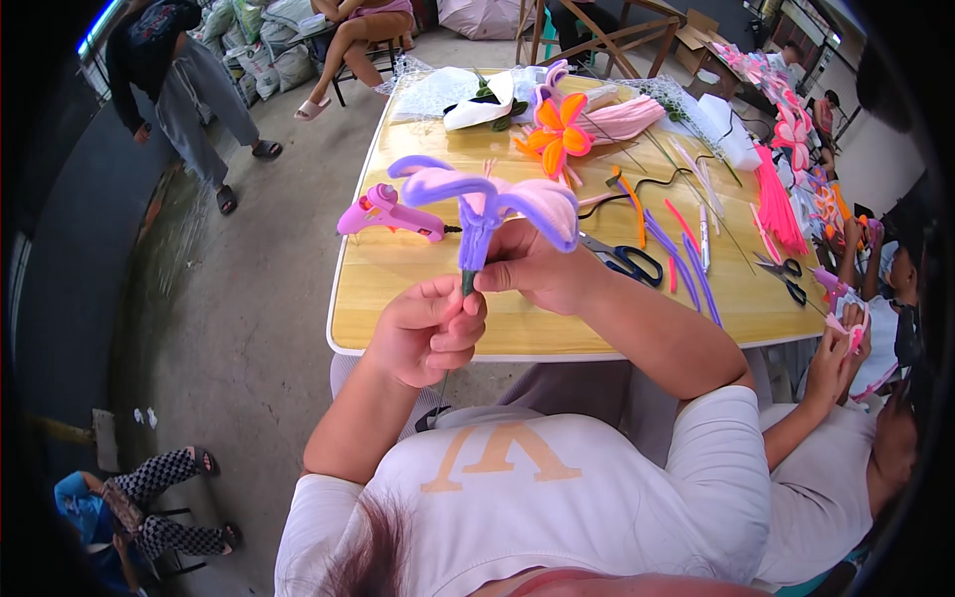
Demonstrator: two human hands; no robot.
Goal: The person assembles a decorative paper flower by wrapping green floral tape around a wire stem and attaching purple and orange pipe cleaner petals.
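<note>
A purple and pale pink pipe-cleaner flower (pixel 476 234) stands upright in front of me, above the near part of the table. Below its bundled purple base is a short dark green wrapped section, with a thin stem running down from it. My left hand (pixel 430 330) pinches that green section from below, fingers curled in. Thumb and fingertips of my right hand (pixel 532 267) close on the same spot, just under the purple base. A pink glue gun (pixel 393 214) lies left of the flower. Dark-handled scissors (pixel 632 264) rest beside my right hand.
On the wooden-topped table (pixel 398 313) lie an orange flower (pixel 559 137), pink pipe cleaners (pixel 781 204), purple pipe cleaners (pixel 686 264), wires and a second pair of scissors (pixel 784 277). A co-worker's hands (pixel 841 353) hold pink material at my right. Other people stand or sit around.
</note>
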